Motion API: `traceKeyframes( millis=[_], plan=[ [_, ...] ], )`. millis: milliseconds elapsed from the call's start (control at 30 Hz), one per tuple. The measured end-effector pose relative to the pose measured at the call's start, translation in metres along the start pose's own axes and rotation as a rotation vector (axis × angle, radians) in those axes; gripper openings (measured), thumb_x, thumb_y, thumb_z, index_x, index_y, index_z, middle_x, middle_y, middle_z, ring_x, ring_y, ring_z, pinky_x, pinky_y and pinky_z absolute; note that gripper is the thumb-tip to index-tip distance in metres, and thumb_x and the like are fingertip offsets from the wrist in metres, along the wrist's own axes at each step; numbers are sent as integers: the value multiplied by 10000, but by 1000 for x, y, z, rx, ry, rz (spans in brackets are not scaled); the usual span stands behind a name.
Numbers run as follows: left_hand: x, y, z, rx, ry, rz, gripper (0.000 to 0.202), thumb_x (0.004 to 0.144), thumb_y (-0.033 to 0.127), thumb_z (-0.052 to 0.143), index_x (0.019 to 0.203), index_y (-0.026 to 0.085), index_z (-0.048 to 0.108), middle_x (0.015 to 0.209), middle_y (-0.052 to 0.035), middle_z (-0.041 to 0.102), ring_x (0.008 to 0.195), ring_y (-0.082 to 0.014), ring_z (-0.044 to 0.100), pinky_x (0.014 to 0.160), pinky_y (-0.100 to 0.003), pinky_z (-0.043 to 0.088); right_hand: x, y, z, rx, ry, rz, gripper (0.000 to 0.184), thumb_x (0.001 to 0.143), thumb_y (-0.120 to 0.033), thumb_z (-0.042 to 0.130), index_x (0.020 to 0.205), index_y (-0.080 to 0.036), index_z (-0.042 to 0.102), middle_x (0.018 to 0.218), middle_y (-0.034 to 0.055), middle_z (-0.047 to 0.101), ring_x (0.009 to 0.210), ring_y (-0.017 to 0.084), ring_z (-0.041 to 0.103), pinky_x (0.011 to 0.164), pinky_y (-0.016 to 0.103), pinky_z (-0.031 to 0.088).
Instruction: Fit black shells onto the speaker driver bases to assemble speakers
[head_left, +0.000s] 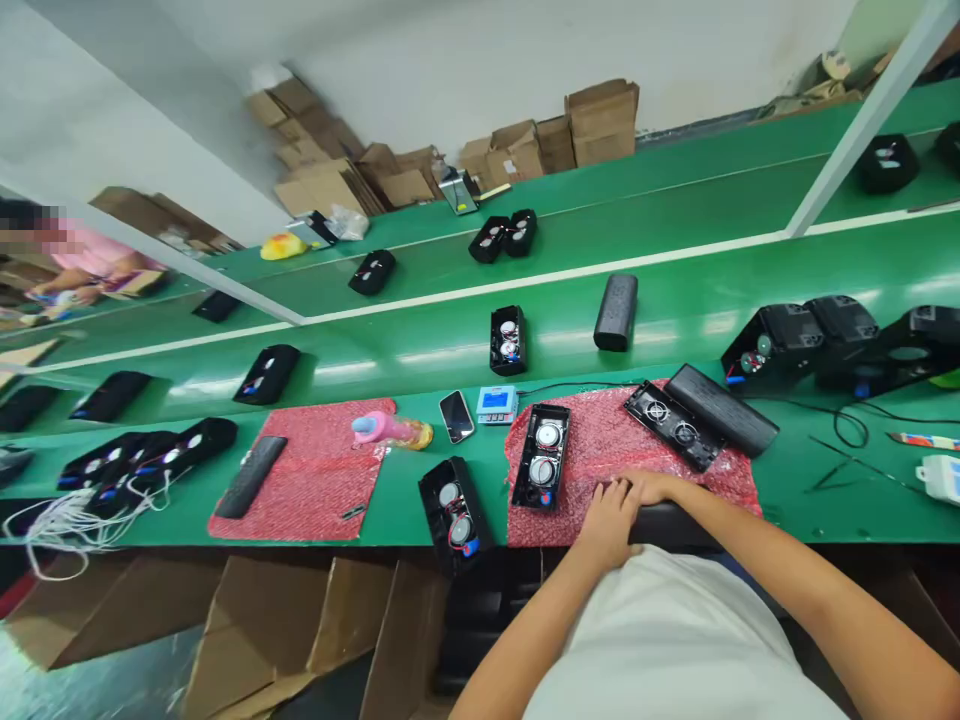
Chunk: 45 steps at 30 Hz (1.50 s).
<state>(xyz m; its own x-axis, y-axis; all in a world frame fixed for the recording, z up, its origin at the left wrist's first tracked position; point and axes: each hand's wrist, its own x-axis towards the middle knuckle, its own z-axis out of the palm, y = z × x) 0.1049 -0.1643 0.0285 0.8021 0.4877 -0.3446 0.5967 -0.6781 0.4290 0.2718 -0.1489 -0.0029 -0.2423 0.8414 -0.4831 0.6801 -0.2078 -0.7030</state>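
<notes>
Close against my body at the bench edge lies a black speaker case [675, 525], partly hidden by my arms and shirt. My left hand [609, 520] is closed at its left end. My right hand [646, 487] meets it there, its fingers closed over the same end and overlapping the left fingertips. Just left on the red bubble-wrap mat [589, 430] stands an open speaker housing [541, 455] with two round drivers and wires. Beyond my hands lie a panel with two round grilles [675, 425] and a dark textured cover [724, 410].
Another open housing [454, 515] overhangs the bench's front edge. A small meter with a blue screen [496, 403], a phone [457, 416] and a pink bottle [390, 430] stand left. More housings [780, 340] crowd the right. Cardboard boxes [262, 630] sit below; a co-worker [90, 260] is far left.
</notes>
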Motion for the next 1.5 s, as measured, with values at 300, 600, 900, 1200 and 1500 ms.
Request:
traceKeyframes(
  millis=[300,600,900,1200,1500],
  plan=[
    [39,-16,-1,19,23,4,914,508,502,770,1282,133,451,1232,-162,552,1120,-339,490,1007,-453,299,-98,20,-5,-438,172,-19,360,872,-202,422,1159,-123,626,1070,155,587,1028,273,483,902,414,326],
    [40,-16,-1,40,25,3,912,498,529,766,1269,153,454,1219,-141,561,1110,-327,493,999,-429,293,-110,14,34,-611,144,42,461,881,-88,329,1291,-91,540,972,167,627,904,264,507,809,408,286],
    [38,-15,-2,22,49,12,901,489,519,772,1253,146,472,1203,-139,571,1090,-328,505,986,-441,307,-109,2,24,-611,159,67,424,887,-190,400,1275,-197,572,1003,134,643,932,254,524,824,400,260],
    [34,-16,-4,-25,17,-5,819,583,562,711,1242,132,484,1218,-147,561,1116,-325,493,1005,-454,310,-100,-4,34,-564,170,57,446,864,-116,388,1257,-181,588,949,137,666,917,259,554,889,438,292],
    [42,-14,-12,-91,-78,-155,711,547,600,747,1147,241,619,1130,-74,656,1043,-297,587,913,-410,437,-95,57,35,-591,331,67,846,549,-228,610,1379,-177,454,1334,160,504,1236,367,418,1001,502,327]
  ],
)
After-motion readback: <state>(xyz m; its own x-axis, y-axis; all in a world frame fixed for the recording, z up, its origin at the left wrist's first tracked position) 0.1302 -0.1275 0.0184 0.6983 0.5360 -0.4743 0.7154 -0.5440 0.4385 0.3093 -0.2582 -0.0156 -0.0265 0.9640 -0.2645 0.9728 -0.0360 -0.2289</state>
